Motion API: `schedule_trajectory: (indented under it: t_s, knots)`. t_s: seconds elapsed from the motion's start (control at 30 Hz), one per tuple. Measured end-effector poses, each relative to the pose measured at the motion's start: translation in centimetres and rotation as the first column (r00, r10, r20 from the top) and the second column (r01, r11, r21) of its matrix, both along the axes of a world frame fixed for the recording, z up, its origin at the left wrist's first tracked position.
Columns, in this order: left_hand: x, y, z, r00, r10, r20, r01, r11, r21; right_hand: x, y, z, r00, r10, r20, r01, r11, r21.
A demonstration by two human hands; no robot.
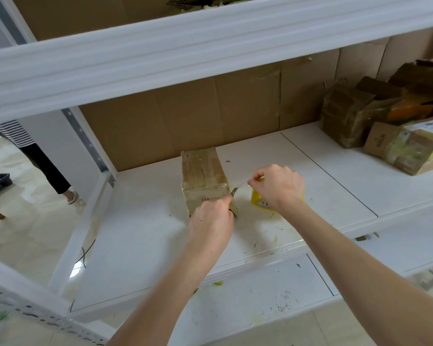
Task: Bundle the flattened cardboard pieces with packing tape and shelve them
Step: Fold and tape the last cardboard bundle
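Right now I see the white shelf filling most of my view, with a brown cardboard backing standing along its far side. At the far right of the shelf sits a pile of taped cardboard packs, well apart from the work. A person in a striped top stands on the floor at the left, beyond the shelf frame.

The cardboard bundle stands near the middle of the shelf, already wrapped in clear tape. My left hand is at its near right corner, fingers curled round a small cutter whose tip meets the tape. My right hand is just right of the bundle, thumb and forefinger pinching a tape strip stretched taut from the bundle's corner. Under that hand is the yellow tape roll; I cannot tell whether the other fingers also grip it.
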State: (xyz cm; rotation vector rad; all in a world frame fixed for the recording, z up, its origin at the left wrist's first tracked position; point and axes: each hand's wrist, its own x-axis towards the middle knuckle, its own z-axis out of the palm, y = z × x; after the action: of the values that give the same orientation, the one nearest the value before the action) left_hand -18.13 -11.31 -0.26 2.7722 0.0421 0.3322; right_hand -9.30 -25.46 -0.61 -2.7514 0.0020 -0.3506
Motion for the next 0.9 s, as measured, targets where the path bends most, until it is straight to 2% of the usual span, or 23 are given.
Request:
schedule_trajectory:
  t_s: [0.13, 0.3, 0.37, 0.6, 0.77, 0.9]
  knots:
    - [1.2, -0.4, 0.0, 0.997, -0.003, -0.071, 0.006, 0.999, 0.040, -0.1, 0.6, 0.0, 1.000, 0.023, 0.014, -0.023, 1.000, 0.009]
    - [2.4, -0.3, -0.4, 0.995, 0.013, -0.100, 0.000, 0.992, 0.126, -0.1, 0.6, -0.1, 0.998, 0.040, 0.054, -0.040, 0.999, -0.004]
    - [2.5, 0.0, -0.8, 0.993, 0.025, -0.111, -0.012, 0.993, 0.117, 0.1, 0.5, 0.1, 0.997, 0.041, 0.062, -0.042, 0.999, 0.013]
    - [2.3, 1.1, -2.3, 1.000, -0.013, -0.019, 0.013, 1.000, 0.010, 0.6, -1.6, -1.8, 0.994, -0.018, -0.109, 0.023, 0.999, 0.042]
    - [1.3, 2.5, -3.9, 0.997, -0.074, -0.005, 0.074, 0.991, 0.109, 0.9, -1.9, -2.1, 0.995, -0.044, -0.088, 0.055, 0.991, 0.122]
    - [-0.8, 5.5, -4.7, 0.997, 0.043, 0.062, -0.045, 0.998, 0.041, 1.3, -1.6, -1.6, 0.996, -0.043, -0.076, 0.054, 0.988, 0.147]
